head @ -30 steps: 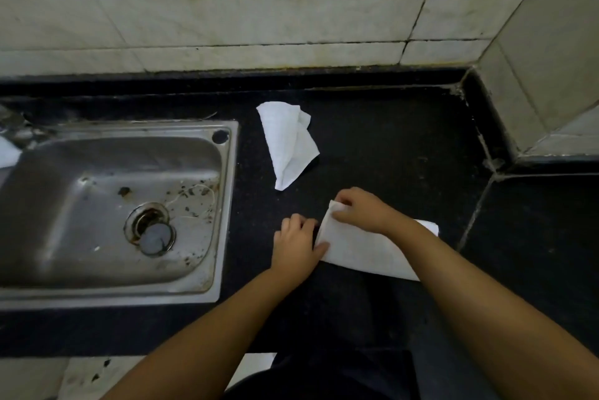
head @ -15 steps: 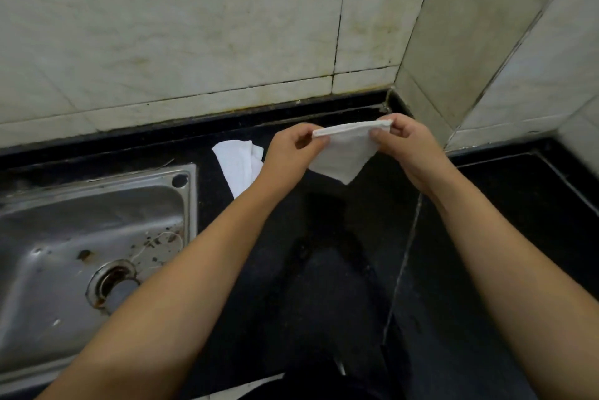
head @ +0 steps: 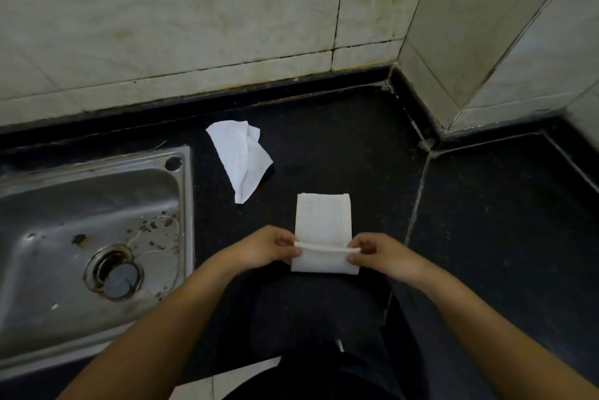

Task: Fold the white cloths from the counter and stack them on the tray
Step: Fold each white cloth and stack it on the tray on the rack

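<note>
The left hand (head: 263, 250) and the right hand (head: 376, 254) each pinch one end of a raised fold in the folded white cloth (head: 324, 224); the cloth lies flat on the black counter (head: 486, 221), its near part turned up between the two hands. A second, crumpled white cloth (head: 240, 156) lies farther back, just beside the steel sink (head: 186, 205); stained wall tiles (head: 194, 11) stand behind.

Bare forearms, no sleeves; dark clothing (head: 324, 377) below.

Steel sink (head: 186, 205) left, drain (head: 113, 273) stained; tiled wall (head: 194, 11) behind.
</note>
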`<action>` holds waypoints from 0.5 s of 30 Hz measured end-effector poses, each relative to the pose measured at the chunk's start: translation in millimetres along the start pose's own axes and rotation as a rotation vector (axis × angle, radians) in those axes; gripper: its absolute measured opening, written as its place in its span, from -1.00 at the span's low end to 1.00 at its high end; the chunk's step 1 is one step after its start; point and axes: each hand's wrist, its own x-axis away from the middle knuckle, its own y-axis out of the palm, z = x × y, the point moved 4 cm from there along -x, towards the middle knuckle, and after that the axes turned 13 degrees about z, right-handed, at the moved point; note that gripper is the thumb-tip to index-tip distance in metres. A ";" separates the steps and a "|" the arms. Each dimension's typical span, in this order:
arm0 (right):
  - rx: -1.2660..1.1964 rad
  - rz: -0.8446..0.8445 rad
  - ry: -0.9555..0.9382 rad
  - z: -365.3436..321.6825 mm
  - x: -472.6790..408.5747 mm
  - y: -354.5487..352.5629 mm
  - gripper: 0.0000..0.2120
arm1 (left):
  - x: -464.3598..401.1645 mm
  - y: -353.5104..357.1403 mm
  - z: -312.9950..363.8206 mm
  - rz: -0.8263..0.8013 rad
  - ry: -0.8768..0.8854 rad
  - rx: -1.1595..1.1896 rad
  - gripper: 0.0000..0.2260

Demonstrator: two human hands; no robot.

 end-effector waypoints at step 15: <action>0.311 0.506 0.063 -22.9 -93.1 -17.1 -0.80 | -88.7 -14.4 22.1 0.550 0.010 -0.344 -0.89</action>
